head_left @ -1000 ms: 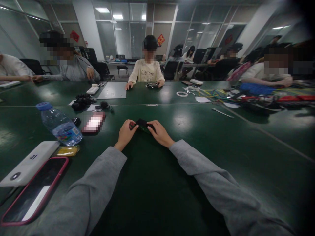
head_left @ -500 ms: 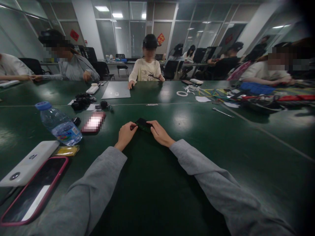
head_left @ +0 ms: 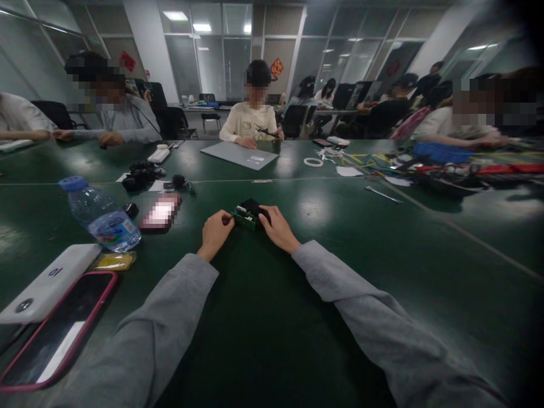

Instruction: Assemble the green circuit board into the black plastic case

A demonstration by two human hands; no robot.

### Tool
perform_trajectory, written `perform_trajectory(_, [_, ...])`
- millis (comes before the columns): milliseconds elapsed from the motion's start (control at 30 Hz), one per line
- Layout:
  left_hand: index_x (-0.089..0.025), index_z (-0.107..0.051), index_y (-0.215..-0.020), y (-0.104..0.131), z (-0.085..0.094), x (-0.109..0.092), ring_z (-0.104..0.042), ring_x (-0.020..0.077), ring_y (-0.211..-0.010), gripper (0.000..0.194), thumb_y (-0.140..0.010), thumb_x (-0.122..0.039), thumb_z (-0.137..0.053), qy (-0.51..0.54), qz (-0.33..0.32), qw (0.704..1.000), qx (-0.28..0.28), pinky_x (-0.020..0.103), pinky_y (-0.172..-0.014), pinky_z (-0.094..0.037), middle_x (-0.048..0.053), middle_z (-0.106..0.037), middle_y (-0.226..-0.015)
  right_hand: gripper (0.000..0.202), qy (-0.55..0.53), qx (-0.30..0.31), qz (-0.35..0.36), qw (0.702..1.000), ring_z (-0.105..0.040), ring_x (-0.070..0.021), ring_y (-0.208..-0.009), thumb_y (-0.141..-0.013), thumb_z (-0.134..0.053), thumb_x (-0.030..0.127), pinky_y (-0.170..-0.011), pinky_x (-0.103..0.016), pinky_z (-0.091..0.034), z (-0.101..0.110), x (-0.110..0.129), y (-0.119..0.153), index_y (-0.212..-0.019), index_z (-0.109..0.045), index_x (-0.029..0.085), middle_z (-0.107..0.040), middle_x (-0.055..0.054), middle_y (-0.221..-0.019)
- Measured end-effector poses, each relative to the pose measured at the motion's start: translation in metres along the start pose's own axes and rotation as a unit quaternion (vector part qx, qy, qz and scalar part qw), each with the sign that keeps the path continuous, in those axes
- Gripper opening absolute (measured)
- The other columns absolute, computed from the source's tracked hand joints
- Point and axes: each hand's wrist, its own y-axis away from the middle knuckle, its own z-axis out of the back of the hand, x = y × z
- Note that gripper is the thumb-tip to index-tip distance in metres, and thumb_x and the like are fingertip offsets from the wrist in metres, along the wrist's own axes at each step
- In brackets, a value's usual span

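Now the circuit board (head_left: pixel 245 219) sits between both hands' fingers (head_left: pixel 264 217), left pinching its edge.

Indoor workroom. Large dark green table (head_left: pixel 365 294) across foreground, glossy, light glare on top, pale seam lines. Back: glass panels (head_left: pixel 208 62) with metal frames, beige-grey panels between. White slanted pillar (head_left: pixel 151 51) left of glass. Red diamond decoration (head_left: pixel 277 67) on wall. Black chairs (head_left: pixel 175 122), black monitors (head_left: pixel 344 96), rear desk (head_left: pixel 199 106). Rectangular ceiling lights (head_left: pixel 175 16), rather dim room.
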Motion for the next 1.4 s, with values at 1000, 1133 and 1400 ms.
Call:
perform_trajectory(1000, [-0.02,-0.047,-0.127,-0.003,-0.013,0.007,-0.054,0.0263,-0.113,0.061,-0.077,-0.051,-0.062,0.065,-0.109,0.992,-0.001,0.043,-0.095,-0.044,0.013,-0.053,-0.126,0.052,0.19,-0.017,0.05,0.98,-0.027,-0.0305,-0.129,-0.085,-0.05,0.059,-0.103,-0.049,-0.024,0.007,0.025,0.007,-0.123,-0.051,0.023,-0.034,-0.011,-0.136])
perform_trajectory(1133, [-0.019,-0.05,-0.124,-0.004,-0.013,0.006,-0.057,0.0232,-0.107,0.05,-0.085,-0.05,-0.051,0.098,-0.09,0.991,0.001,0.041,-0.094,-0.045,0.012,-0.056,-0.123,0.042,0.208,0.006,0.072,0.975,-0.027,-0.0297,-0.129,-0.086,-0.054,0.049,-0.103,-0.047,-0.023,0.005,0.023,0.008,-0.116,-0.055,0.021,-0.036,-0.012,-0.135])
perform_trajectory(1400, [-0.018,-0.052,-0.122,-0.007,-0.013,0.01,-0.059,0.0207,-0.104,0.044,-0.088,-0.046,-0.047,0.149,-0.087,0.985,0.009,0.039,-0.094,-0.045,0.011,-0.06,-0.119,0.036,0.187,0.016,0.101,0.977,-0.035,-0.0291,-0.122,-0.083,-0.057,0.035,-0.098,-0.044,-0.026,0.005,0.025,0.007,-0.114,-0.05,0.018,-0.045,-0.013,-0.125])
